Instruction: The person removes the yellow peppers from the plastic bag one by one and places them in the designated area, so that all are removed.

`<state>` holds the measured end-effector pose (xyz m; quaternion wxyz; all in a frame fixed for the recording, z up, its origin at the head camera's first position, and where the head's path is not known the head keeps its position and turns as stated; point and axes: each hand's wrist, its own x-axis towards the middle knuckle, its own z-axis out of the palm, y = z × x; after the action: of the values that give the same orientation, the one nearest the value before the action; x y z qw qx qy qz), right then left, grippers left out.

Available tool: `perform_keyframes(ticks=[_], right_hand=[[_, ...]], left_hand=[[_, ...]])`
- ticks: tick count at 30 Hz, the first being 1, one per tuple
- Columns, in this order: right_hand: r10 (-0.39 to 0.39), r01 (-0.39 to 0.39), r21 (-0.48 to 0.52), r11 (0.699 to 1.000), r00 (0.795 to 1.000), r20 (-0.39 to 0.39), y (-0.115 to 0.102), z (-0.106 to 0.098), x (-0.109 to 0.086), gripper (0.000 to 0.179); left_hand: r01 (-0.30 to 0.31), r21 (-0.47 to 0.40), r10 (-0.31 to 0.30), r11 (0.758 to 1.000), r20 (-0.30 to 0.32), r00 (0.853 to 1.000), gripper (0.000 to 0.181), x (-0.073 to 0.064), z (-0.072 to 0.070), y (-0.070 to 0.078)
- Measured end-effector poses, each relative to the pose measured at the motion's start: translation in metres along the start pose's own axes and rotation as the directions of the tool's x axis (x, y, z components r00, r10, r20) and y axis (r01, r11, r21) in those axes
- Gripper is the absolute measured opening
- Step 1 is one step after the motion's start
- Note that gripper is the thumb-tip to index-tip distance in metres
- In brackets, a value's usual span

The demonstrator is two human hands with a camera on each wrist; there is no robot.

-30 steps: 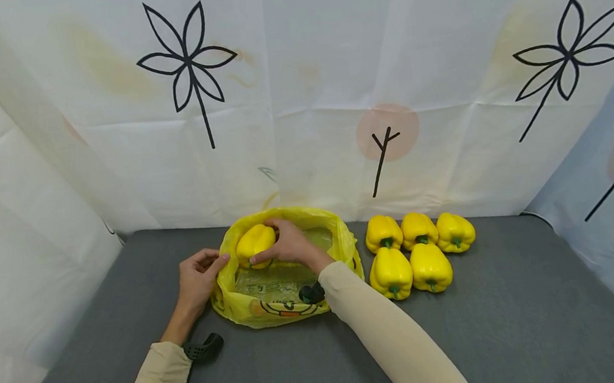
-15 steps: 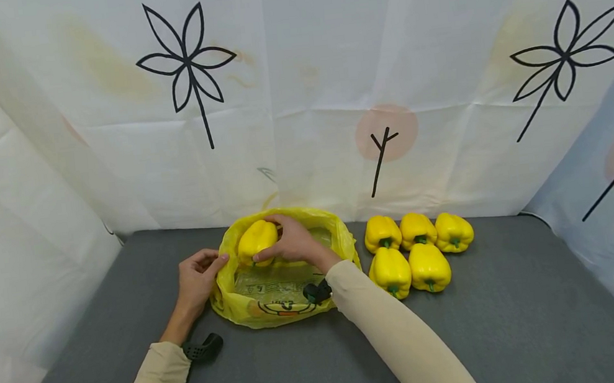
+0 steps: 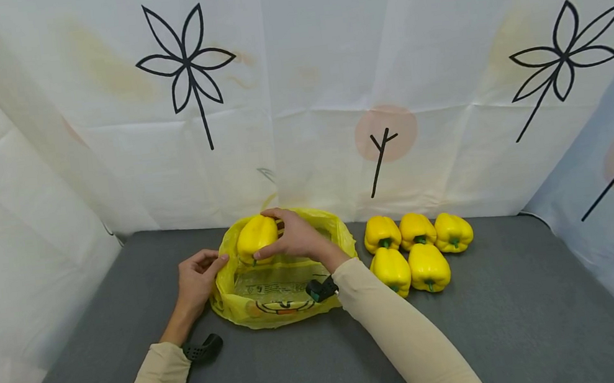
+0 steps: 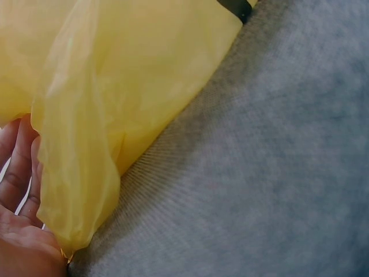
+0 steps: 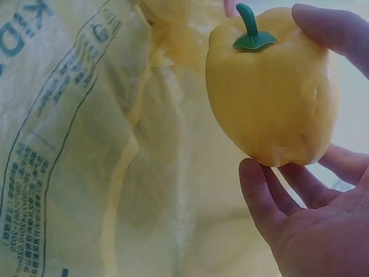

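In the head view a yellow plastic bag [image 3: 243, 310] sits on the grey table, its mouth spread wide. My left hand [image 3: 197, 283] pinches the bag's left rim; in the left wrist view the bag film [image 4: 81, 150] drapes over that hand [image 4: 23, 202]. A yellow bell pepper [image 3: 255, 237] is in my right hand [image 3: 301, 240], over the left part of the bag's mouth. The right wrist view shows this bell pepper [image 5: 271, 98] with its green stem up, gripped between the thumb at one side and the fingers at its base.
Several more yellow bell peppers [image 3: 429, 268] stand in two rows on the grey table [image 3: 520, 294], just right of the bag. A white patterned cloth [image 3: 316, 172] hangs behind the table and along both sides.
My right hand has raised the bell pepper slightly, toward the bag's far rim, and its forearm has shifted a little right. The left hand keeps its place on the rim.
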<state>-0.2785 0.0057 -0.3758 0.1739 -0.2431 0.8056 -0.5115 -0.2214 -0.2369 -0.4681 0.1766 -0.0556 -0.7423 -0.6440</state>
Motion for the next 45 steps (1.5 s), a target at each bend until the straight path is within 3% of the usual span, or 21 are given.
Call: perform_keyframes(ticks=[24,38,45], right_hand=[[-0.126,0.126,-0.008,0.992,0.992,0.014,-0.028,-0.011,-0.029,0.091],[-0.184,0.184,0.001,0.983,0.983,0.020,-0.031,-0.022,-0.056,0.090],[-0.199,0.199,-0.043,0.979,0.980,0.009,-0.032,-0.027,-0.070,0.090]], left_hand=[[0.010,0.002,-0.010,1.000,-0.007,1.000,0.022,-0.001,0.000,0.000],[0.018,0.008,-0.018,1.000,-0.004,1.000,0.022,-0.002,0.000,0.001],[0.010,0.006,-0.010,1.000,0.006,1.000,0.022,-0.002,-0.001,0.004]])
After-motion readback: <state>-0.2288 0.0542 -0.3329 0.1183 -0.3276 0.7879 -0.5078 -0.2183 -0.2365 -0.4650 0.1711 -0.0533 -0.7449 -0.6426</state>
